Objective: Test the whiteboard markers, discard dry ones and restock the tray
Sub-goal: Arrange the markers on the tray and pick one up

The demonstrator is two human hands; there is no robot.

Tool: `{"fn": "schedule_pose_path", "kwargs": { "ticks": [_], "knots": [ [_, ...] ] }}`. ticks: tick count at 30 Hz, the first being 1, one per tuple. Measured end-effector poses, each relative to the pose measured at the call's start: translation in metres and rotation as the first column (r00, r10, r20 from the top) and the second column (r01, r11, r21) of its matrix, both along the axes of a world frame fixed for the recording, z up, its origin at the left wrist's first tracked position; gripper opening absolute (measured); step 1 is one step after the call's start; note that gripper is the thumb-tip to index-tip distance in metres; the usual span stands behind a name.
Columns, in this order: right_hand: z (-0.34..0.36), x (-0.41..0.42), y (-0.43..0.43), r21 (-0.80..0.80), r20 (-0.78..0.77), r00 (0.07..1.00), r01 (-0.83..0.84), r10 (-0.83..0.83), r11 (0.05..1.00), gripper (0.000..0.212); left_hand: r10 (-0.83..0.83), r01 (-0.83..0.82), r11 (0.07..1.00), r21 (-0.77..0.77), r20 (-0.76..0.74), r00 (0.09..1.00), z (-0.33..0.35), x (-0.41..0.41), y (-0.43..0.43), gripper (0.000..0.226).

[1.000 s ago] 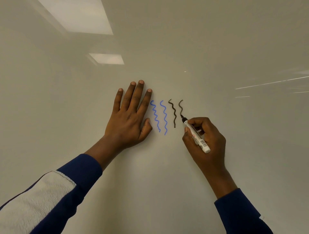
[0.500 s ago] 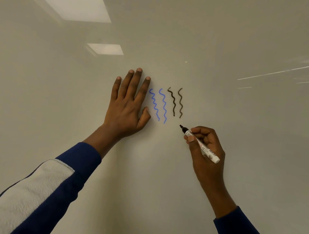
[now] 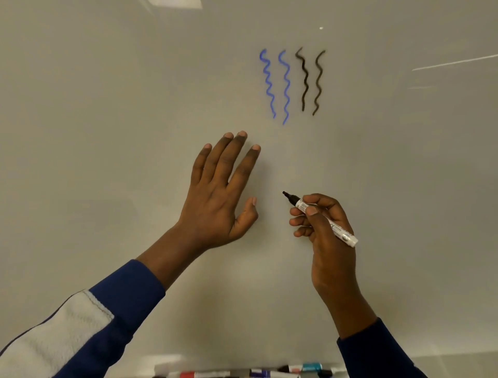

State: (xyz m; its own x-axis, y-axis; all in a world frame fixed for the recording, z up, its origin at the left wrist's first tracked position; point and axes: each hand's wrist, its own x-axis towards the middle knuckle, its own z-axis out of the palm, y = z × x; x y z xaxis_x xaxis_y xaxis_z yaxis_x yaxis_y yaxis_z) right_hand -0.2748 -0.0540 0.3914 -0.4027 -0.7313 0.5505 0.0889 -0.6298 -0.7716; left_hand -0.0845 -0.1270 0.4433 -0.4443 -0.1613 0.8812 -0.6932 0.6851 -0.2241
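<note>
My right hand (image 3: 327, 237) grips an uncapped black marker (image 3: 323, 220) with a white barrel, its tip pointing up-left and held off the whiteboard (image 3: 107, 135). Two blue wavy lines (image 3: 276, 86) and two black wavy lines (image 3: 311, 81) stand on the board above both hands. My left hand (image 3: 218, 194) is flat with fingers spread, at or just off the board, below and left of the lines. Several markers (image 3: 256, 373) lie along the tray at the bottom edge of the view.
Ceiling lights reflect in the glossy board at the top (image 3: 175, 3). Thin pale streaks (image 3: 452, 62) cross the board at the right. Both sleeves are dark blue, the left one with a white panel (image 3: 54, 337).
Both hands have come down and away from the wavy lines. The marker tip has left the board after finishing the second black line. The tray has come into view at the bottom.
</note>
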Motion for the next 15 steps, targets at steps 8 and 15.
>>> {"fn": "schedule_pose_path", "kwargs": {
  "ticks": [8,15],
  "knots": [
    [-0.057,0.012,0.01,0.136,-0.034,0.995,-0.093,0.098,0.986,0.017,-0.079,0.081,0.981,0.176,-0.013,0.997,-0.086,0.017,0.016,0.067],
    [-0.122,0.018,0.022,0.313,-0.054,0.984,-0.146,0.171,0.938,0.017,-0.083,0.067,0.929,0.363,0.029,0.996,-0.158,0.032,0.029,0.067]
  ]
}}
